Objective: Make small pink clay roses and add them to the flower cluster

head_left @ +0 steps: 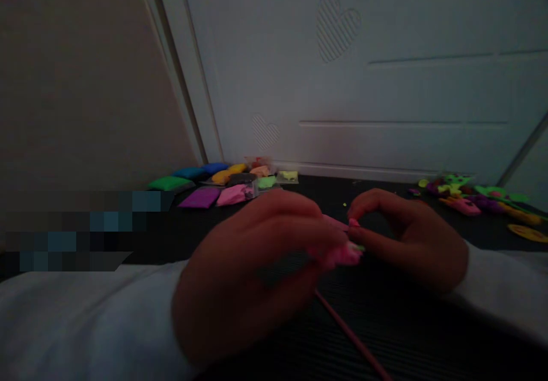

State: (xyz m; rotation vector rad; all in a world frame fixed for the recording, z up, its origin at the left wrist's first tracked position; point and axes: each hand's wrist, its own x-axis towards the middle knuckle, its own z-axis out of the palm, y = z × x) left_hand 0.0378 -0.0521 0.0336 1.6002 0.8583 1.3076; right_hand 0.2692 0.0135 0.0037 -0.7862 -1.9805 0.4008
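Note:
My left hand point(257, 255) is closed around a lump of pink modelling clay point(336, 254), with a small green spot at its right end. Part of the lump is hidden behind the fingers. Close on its right, my right hand point(411, 238) pinches a small bit of pink clay point(353, 223) between thumb and fingertip. Whether this bit is joined to the lump I cannot tell. Below the hands a thin pinkish stick point(353, 334) slants down to the frame's lower edge; its upper end disappears near my left thumb.
Bags of coloured clay, among them a green one point(171, 183) and a purple one point(200, 197), lie at the back left of the dark table point(325, 190). Several colourful clay shapes point(464, 204) lie at the right. A pale panel with hearts point(385, 96) stands behind.

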